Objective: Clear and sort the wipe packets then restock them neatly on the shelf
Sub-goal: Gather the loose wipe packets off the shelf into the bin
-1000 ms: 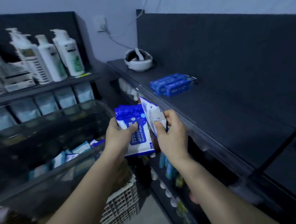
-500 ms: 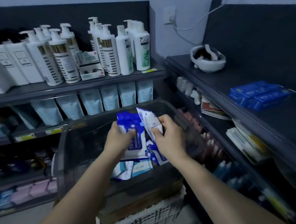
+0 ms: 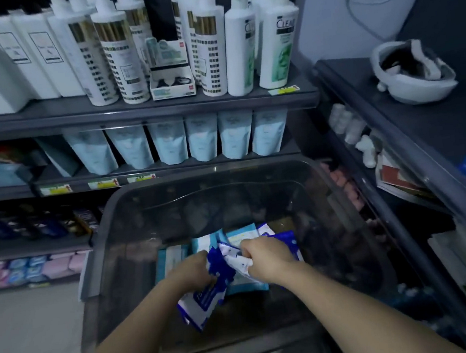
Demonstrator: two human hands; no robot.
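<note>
The left hand [image 3: 191, 271] gripped a blue packet [image 3: 203, 303], the right hand [image 3: 266, 256] a white packet [image 3: 236, 258], inside the bin [image 3: 109, 218]. Sorting and restocking seemingly remained.

Hands: two, left hand [image 3: 191, 271] and right hand [image 3: 266, 254].
Wipe packets [image 3: 204, 300]: jumbled pile, no clean count.
Pale blue pouches [image 3: 203, 139]: six in a row.
Green-label bottles [image 3: 240, 40]: two up front.
Clear bin [image 3: 111, 232]: one.
White bowl [image 3: 418, 90]: one.
</note>
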